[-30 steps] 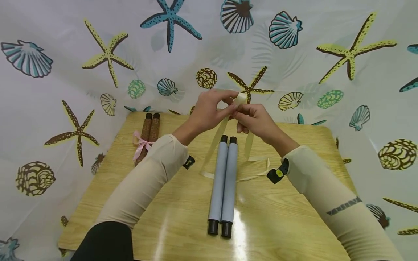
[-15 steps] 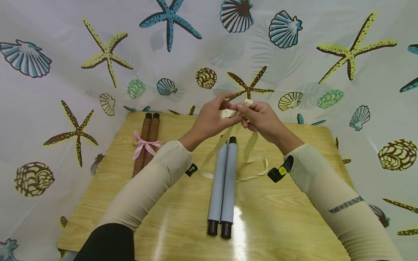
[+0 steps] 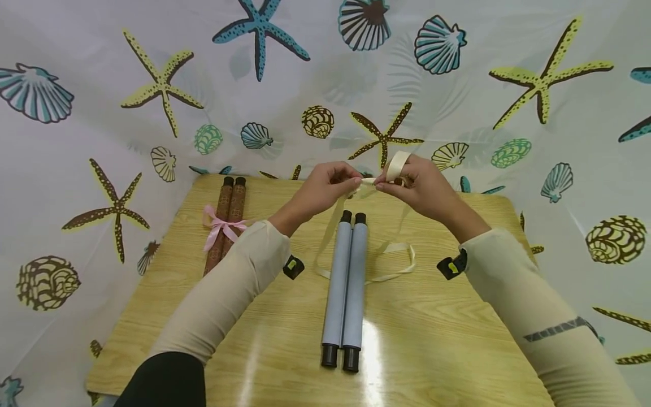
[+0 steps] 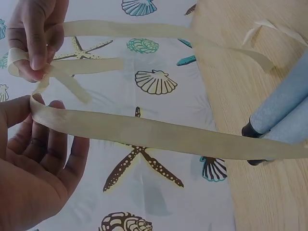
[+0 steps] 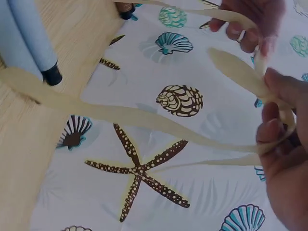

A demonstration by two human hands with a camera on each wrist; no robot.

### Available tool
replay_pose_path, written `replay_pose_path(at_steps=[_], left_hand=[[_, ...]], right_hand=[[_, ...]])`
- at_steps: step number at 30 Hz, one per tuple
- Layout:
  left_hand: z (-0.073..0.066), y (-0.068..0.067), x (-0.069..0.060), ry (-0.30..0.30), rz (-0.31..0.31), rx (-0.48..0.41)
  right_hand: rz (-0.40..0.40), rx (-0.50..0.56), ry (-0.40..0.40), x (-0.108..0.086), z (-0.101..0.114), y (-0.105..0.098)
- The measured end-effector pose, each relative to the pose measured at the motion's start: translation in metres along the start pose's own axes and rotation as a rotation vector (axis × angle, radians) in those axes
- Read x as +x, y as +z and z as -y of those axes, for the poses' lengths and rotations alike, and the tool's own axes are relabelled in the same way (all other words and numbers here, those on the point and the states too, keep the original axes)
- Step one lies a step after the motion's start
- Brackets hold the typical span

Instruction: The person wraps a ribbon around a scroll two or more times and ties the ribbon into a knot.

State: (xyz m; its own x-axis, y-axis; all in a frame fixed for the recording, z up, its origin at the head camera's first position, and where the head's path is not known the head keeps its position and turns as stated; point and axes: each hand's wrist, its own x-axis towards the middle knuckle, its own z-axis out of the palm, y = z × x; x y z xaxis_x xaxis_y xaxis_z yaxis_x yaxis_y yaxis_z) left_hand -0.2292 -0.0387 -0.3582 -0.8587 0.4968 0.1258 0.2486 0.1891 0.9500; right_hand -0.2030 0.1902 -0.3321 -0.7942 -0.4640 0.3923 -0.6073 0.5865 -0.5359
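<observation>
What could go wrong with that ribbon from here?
The cream ribbon might slip where the left hand pinches it, and the part looped over the right hand could snag. It appears to run beneath the two grey-blue tubes lying side by side, so a hard tug could shift them.

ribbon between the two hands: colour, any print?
Pale cream, no print visible; the ribbon shows best in the left wrist view.

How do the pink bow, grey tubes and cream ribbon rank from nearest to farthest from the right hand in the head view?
1. Cream ribbon: pinched in the right hand.
2. Grey tubes: lower left, on the table.
3. Pink bow: far left, on brown tubes.
</observation>
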Motion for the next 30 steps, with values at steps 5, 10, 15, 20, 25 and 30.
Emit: replay_pose_path(at_steps=[5, 10, 15, 20, 25, 30], left_hand=[[-0.006, 0.005, 0.002, -0.102, 0.066, -0.14], [-0.011, 0.013, 0.003, -0.153, 0.121, -0.145], [-0.008, 0.014, 0.003, -0.154, 0.068, -0.145], [-0.004, 0.008, 0.002, -0.149, -0.02, -0.162], [0.002, 0.001, -0.004, -0.141, -0.092, -0.182], [0.008, -0.018, -0.015, -0.14, -0.184, -0.197]], right_hand=[[-0.161, -0.098, -0.193, 0.0, -0.002, 0.009], [-0.198, -0.09, -0.245, -0.001, -0.002, 0.015], [-0.19, -0.075, -0.194, -0.004, -0.001, 0.016], [-0.218, -0.028, -0.144, -0.009, -0.003, 0.015], [-0.237, 0.001, -0.12, -0.017, -0.01, 0.014], [-0.237, 0.019, -0.066, -0.027, -0.015, 0.009]])
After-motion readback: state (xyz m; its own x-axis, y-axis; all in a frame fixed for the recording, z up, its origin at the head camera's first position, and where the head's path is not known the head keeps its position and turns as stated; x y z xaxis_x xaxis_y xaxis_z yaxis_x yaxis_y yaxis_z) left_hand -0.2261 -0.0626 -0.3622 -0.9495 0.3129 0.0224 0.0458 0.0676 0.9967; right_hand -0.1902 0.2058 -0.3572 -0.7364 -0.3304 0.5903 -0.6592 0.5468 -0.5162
